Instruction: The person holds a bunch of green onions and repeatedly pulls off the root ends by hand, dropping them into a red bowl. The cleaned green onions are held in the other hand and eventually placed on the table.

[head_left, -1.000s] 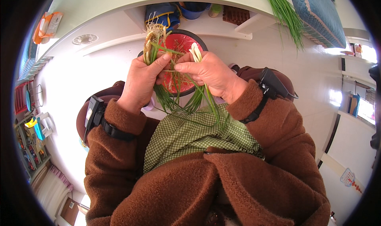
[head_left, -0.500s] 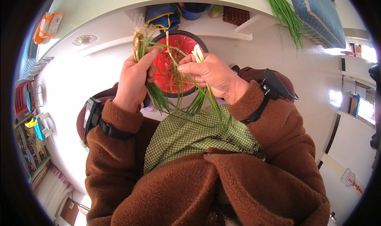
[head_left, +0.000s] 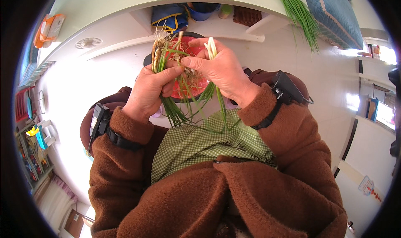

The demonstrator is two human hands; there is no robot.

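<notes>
Left hand: the left hand (head_left: 148, 91) is clamped round a bunch of uncleaned green onions (head_left: 161, 56), roots up at 12 o'clock, leaves hanging toward 6 o'clock
Right hand: the right hand (head_left: 219, 68) pinches one stalk out of that bunch between thumb and forefinger, while its other fingers are closed on a few peeled white stalks (head_left: 211, 48)
Where the work sits: both hands meet above a red basin (head_left: 196, 81) on the floor, over a green checked apron (head_left: 209, 142)
Progress: by my judgement early; only a few clean stalks are in the right hand, the dirty bunch is much larger, and brown husks and roots lie in the basin
Left to do: the rest of the bunch, plus a loose heap of green onions (head_left: 298, 14) at 1 o'clock
Around: blue quilted mat (head_left: 334, 12) at 1 o'clock, blue and yellow bag (head_left: 169, 16) at 12 o'clock, orange packet (head_left: 50, 27) at 10 o'clock
In the way: trailing leaves tangle between the hands
</notes>
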